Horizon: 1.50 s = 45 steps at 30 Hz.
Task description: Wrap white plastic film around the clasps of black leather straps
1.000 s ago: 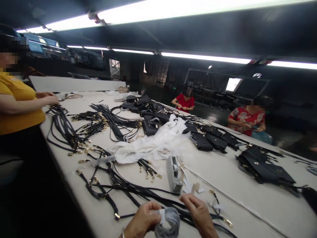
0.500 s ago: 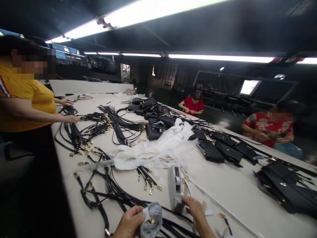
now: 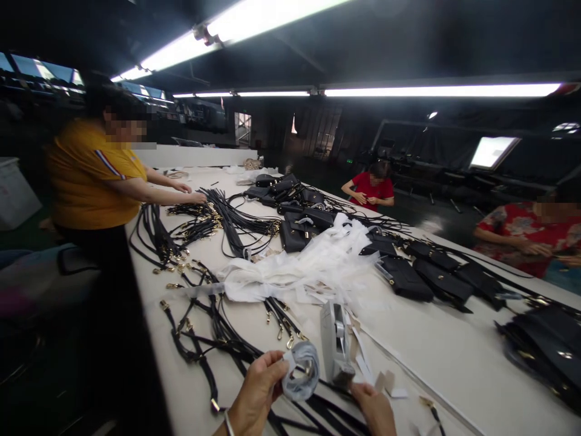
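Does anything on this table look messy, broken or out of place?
Nothing looks broken or spilled. The black straps lie tangled rather than in rows, and white wrapping sprawls loose across the table. Paper scraps are scattered by the tape dispenser. The left hand holds a small wrapped bundle.

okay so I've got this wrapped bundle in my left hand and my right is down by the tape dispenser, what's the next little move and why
Probably bring the right hand up to the tape dispenser and pull off a short piece. The left hand pinches the grey wrapped bundle with a loose white flap at its top, and the dispenser stands just beside it, above the right hand. Several white strips already lie next to it.
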Motion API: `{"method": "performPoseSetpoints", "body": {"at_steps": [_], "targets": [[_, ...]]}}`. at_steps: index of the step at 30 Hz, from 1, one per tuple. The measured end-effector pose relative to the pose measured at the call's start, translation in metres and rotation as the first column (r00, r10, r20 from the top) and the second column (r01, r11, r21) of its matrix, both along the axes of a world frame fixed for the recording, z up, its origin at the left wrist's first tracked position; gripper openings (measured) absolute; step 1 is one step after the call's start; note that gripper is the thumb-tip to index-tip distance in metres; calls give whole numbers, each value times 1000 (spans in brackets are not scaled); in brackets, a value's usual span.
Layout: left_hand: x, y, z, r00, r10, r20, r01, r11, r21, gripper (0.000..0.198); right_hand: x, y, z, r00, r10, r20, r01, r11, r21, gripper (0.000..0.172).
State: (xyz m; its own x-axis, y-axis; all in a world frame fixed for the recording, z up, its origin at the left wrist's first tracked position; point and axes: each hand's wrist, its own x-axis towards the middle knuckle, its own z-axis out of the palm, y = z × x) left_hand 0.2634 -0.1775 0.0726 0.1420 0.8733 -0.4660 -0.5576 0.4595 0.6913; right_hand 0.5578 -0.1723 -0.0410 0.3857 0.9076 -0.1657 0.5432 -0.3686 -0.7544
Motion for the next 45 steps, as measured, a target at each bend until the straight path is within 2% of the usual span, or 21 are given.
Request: {"method": "performPoseSetpoints", "body": {"at_steps": [3, 5, 8, 10, 12, 14, 16, 23, 28, 32, 36, 39, 42, 45], "targets": [[3, 6, -4, 994, 57, -92, -51, 996, 70, 45, 3, -3, 14, 999, -15, -28, 13, 999, -50, 35], [5, 10, -4, 980, 106, -170, -83, 987, 138, 44, -9, -10, 26, 996, 9, -85, -12, 1000, -28, 42], [9, 11, 0, 959, 129, -254, -72, 973, 221, 40, -51, -22, 56, 967, 95, -238, -89, 995, 34, 53], [13, 9, 6, 945, 121, -302, -40, 964, 262, 37, -85, -26, 83, 900, 166, -404, -136, 985, 103, 52], [16, 7, 10, 926, 129, -356, -14, 951, 309, 32, -114, -27, 108, 845, 235, -480, -168, 969, 179, 49], [17, 4, 13, 908, 133, -397, 12, 939, 343, 28, -131, -23, 126, 817, 255, -517, -181, 965, 190, 46], [18, 3, 13, 899, 130, -418, 29, 934, 355, 26, -137, -18, 133, 805, 251, -537, -188, 967, 171, 47], [17, 3, 10, 874, 131, -468, 53, 932, 358, 22, -136, -14, 128, 814, 246, -526, -198, 969, 146, 50], [15, 3, 14, 892, 81, -446, 101, 924, 369, 19, -138, -15, 124, 830, 203, -520, -159, 979, 128, 52], [13, 4, 11, 896, 33, -442, 159, 907, 390, 20, -132, -14, 123, 846, 198, -495, -136, 978, 160, 49], [16, 10, 4, 949, -97, -300, 203, 917, 343, 38, -122, -12, 123, 849, 212, -484, -131, 972, 196, 47], [21, 13, -3, 971, -161, -178, 206, 938, 279, 53, -118, -10, 117, 845, 205, -494, -142, 976, 163, 51], [24, 14, -13, 966, -198, -165, 239, 928, 286, 56, -118, -10, 106, 858, 158, -489, -141, 987, 73, 56], [24, 14, -18, 952, -250, -174, 294, 905, 308, 55, -114, -12, 97, 903, 142, -405, -146, 989, 21, 56]]}}
